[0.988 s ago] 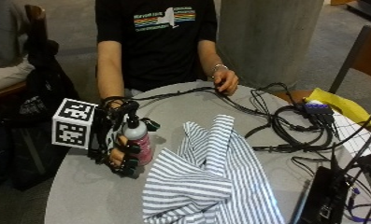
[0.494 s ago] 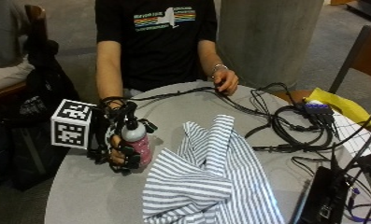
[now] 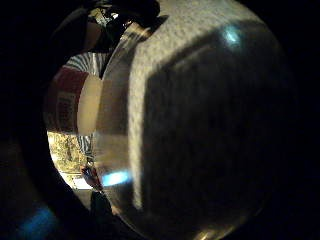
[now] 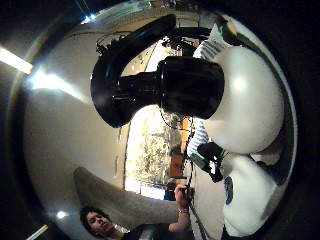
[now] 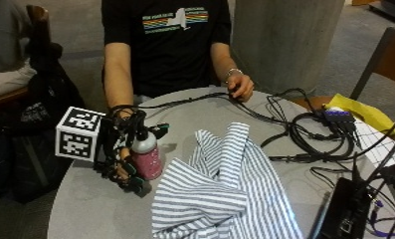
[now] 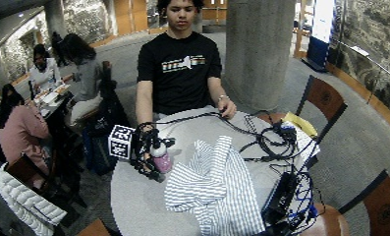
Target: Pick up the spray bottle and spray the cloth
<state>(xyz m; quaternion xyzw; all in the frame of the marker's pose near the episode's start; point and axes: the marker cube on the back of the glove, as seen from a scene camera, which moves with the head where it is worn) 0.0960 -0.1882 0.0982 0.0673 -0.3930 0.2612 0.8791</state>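
A pink spray bottle (image 5: pixel 147 159) with a white shoulder and black spray head stands on the round grey table (image 5: pixel 84 209), near its left edge. My gloved right hand (image 5: pixel 121 154) is wrapped around the bottle from its left side, fingers curled round the body. The bottle (image 6: pixel 160 160) shows the same way in the wide outside view. A blue-and-white striped cloth (image 5: pixel 227 194) lies crumpled just right of the bottle. The thumb side palm view shows the black spray head (image 4: pixel 165 87) and white shoulder (image 4: pixel 250 100) close up. The little finger side palm view shows the pink label (image 3: pixel 65 102).
A tangle of black cables (image 5: pixel 309 134) covers the table's right side, and the person's bare left hand (image 5: pixel 240 89) rests on them at the far edge. A black device (image 5: pixel 346 209) lies at the right front. A yellow sheet (image 5: pixel 359 112) lies beyond. A chair (image 5: pixel 386 64) stands at the right.
The hand and bottle stay in almost the same spot by the table's left edge. The cloth has not moved.
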